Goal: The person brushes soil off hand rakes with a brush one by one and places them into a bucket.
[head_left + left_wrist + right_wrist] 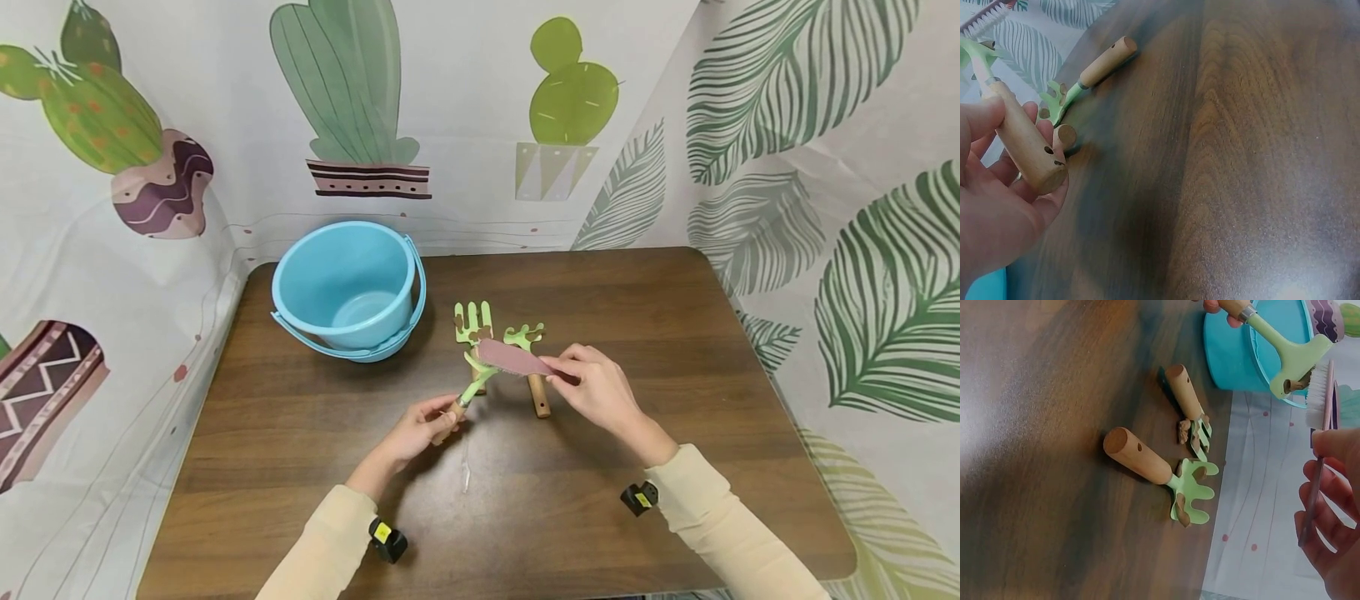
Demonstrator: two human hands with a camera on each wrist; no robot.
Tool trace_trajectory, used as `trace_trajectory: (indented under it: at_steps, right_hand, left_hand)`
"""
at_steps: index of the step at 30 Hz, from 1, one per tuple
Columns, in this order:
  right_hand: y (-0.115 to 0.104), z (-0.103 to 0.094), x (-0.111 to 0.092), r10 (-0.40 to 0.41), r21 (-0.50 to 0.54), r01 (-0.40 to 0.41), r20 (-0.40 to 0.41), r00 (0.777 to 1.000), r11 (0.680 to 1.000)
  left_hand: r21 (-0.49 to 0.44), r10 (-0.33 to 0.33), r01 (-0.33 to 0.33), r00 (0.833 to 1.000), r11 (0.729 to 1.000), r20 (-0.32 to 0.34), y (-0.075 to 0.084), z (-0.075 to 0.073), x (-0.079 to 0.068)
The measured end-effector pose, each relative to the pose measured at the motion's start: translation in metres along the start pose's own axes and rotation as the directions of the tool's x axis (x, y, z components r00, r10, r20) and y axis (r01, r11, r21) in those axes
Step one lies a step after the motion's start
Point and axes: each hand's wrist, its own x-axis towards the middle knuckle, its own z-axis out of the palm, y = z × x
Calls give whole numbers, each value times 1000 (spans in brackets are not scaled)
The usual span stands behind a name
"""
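Note:
My left hand [420,429] grips the wooden handle of a small green garden tool [1025,140], its broad head smeared with brown clumps. In my right hand [596,387] is a pink brush [513,358], pinched between thumb and fingers. White bristles [1317,394] face the tool's head, right at a brown clump in the right wrist view. Below the brush on the table lie a green hand fork [472,321] and a green hand rake [1194,490], both wooden-handled and spotted with brown clumps. The brush partly hides the fork in the head view.
A light blue bucket [341,329] with its handle down stands at the back left of the brown wooden table [300,467]. Behind the table hangs a white cloth [472,108] printed with cacti and leaves. Both wrists carry small black cameras [388,540].

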Motion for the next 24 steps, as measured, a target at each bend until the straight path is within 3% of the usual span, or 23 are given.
trace_trajectory:
  at_steps: [7, 24]
  right_hand:
    - [1, 1, -1, -13, -41, 12, -33, 999, 999]
    - [6, 2, -6, 15, -18, -16, -51, 999, 1000]
  left_hand:
    - [2, 12, -12, 1000, 1000, 3, -4, 0, 1]
    - [-18, 7, -7, 1000, 1000, -9, -5, -1, 1]
